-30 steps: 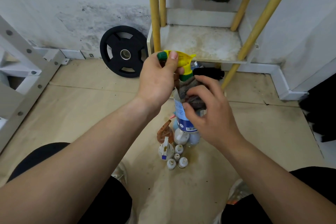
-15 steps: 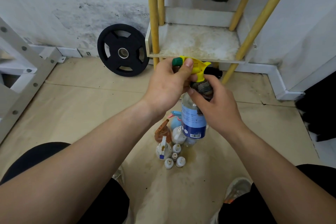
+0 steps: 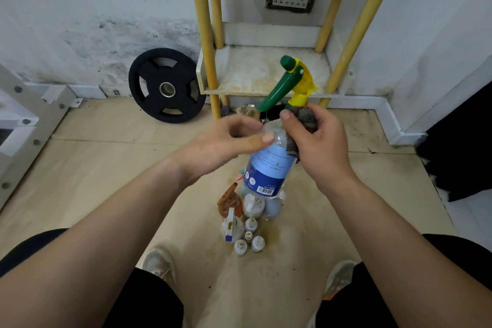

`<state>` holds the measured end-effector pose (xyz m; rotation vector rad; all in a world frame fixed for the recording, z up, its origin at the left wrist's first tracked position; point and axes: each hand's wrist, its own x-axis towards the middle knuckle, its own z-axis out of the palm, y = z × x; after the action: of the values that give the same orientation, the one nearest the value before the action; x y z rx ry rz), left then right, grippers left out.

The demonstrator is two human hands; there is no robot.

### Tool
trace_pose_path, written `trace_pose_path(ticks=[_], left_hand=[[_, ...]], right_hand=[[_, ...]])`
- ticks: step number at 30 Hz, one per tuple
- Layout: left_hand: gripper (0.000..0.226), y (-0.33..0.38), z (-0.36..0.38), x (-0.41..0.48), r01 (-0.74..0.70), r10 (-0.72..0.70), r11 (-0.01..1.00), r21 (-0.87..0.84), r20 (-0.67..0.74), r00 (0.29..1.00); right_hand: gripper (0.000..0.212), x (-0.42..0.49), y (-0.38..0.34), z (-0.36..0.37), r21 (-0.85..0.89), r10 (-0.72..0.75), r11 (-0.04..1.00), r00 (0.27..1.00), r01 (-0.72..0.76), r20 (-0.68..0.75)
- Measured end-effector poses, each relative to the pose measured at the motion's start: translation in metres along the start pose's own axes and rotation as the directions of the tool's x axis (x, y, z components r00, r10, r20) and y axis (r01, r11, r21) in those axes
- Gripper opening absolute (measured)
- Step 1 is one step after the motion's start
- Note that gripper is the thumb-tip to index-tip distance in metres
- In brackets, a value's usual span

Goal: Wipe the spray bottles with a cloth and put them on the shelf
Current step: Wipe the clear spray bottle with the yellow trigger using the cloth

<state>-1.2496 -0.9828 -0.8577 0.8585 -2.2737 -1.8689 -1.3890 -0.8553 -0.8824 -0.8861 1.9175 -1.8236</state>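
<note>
**Left hand off the spray head, cloth at the neck**

On my screen the left hand [image 3: 229,141] has let go of the yellow-and-green spray head [image 3: 291,80] and dropped to the shoulder of the spray bottle [image 3: 269,168], where its thumb and curled fingers hold it lightly. The right hand [image 3: 316,141] stays closed around the dark cloth [image 3: 306,121], pressed to the neck just under the head. I judge that the wipe is moving up to the freed head, with shelving not yet due. The bottle hangs tilted between both hands, in the air before the front edge of the lowest shelf [image 3: 253,72] and above the other small bottles [image 3: 245,221] on the floor.
</note>
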Motion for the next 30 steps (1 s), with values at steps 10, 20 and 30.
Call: trace_pose_path(ticks=[10, 20, 30], left_hand=[[0.059, -0.029, 0.016, 0.003, -0.072, 0.071, 0.997, 0.003, 0.094, 0.993], [0.067, -0.026, 0.036, 0.007, -0.104, 0.068, 0.934, -0.342, -0.114, 0.991], [0.045, -0.020, 0.029, 0.008, -0.025, -0.041, 0.864, -0.502, -0.119, 0.992]], right_hand=[[0.017, 0.007, -0.004, -0.007, 0.061, 0.009, 0.998, 1.000, -0.009, -0.005], [0.072, -0.007, 0.004, 0.003, -0.084, -0.049, 0.995, 0.997, 0.054, 0.066], [0.067, -0.032, 0.018, 0.015, -0.081, -0.042, 0.995, 0.989, 0.054, 0.141]])
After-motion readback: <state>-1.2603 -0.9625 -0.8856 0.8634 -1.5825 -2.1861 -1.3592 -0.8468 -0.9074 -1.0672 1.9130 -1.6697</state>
